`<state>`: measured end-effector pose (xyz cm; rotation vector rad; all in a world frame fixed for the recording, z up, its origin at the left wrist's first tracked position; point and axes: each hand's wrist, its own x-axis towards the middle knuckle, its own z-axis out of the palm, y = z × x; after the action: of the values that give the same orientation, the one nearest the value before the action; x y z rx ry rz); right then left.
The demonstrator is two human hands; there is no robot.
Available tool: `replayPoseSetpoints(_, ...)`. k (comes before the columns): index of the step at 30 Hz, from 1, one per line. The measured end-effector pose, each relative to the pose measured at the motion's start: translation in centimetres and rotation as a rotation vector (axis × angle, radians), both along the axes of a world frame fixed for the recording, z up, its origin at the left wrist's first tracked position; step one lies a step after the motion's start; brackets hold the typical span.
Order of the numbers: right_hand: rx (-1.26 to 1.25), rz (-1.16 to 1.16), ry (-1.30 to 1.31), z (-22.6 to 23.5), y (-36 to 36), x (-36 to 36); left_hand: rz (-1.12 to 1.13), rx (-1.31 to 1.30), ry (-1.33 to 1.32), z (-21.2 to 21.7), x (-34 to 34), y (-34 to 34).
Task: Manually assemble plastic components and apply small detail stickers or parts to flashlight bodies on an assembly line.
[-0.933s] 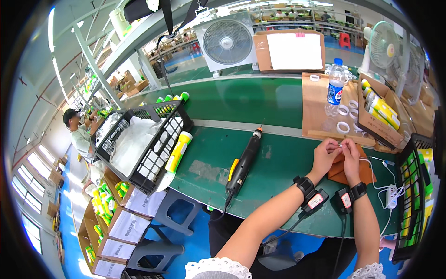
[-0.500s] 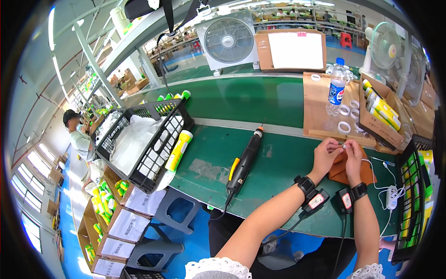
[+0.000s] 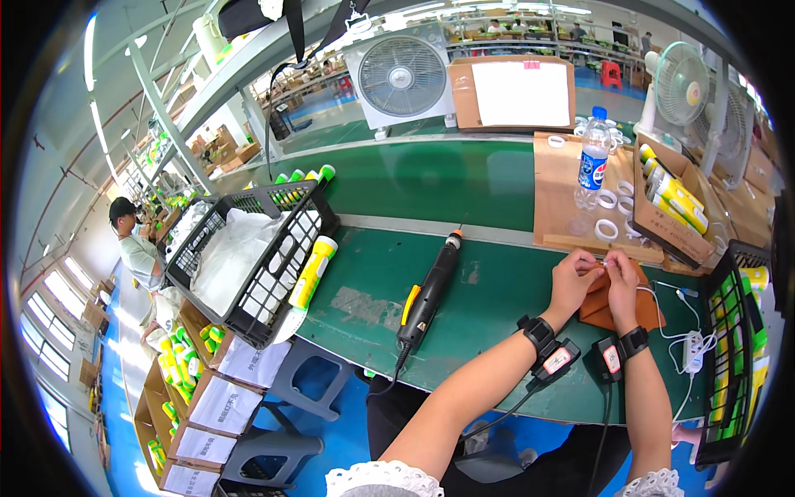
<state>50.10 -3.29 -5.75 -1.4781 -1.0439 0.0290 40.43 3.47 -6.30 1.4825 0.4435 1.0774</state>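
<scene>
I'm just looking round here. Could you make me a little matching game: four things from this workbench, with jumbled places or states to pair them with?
Things
1. Left hand and right hand
2. Black power screwdriver
3. Clear bottle
4. Single yellow torch

Places or states
A. Upright on a brown board, with a blue cap
B. Lying beside the black crate at the left
C. Close together at a small whitish piece, by an orange-brown pad
D. Lying mid-table on the green top, orange tip pointing away from the person

Pairs: 1-C, 2-D, 3-A, 4-B
</scene>
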Motion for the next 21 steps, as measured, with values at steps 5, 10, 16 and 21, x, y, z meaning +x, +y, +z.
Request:
replayPoseSetpoints(5, -0.009, 0.036, 0.019, -0.27, 0.13, 0.22, 0.017, -0.026, 0.015, -0.12, -0.04, 0.2)
replayPoseSetpoints(10, -0.034, 0.057, 0.032, -0.21, 0.19, 0.25, -0.014, -0.015, -0.052, -0.7, 0.21, 0.47)
replayPoseSetpoints(16, -0.041, 0.098, 0.051, -0.18, 0.11, 0.47, -0.05, -0.038, -0.082, -0.6, 0.23, 0.37)
replayPoseSetpoints(21, -0.086, 0.035, -0.028, 0.27, -0.03, -0.19, -0.085, -0.106, -0.123, -0.85, 0.38, 0.63)
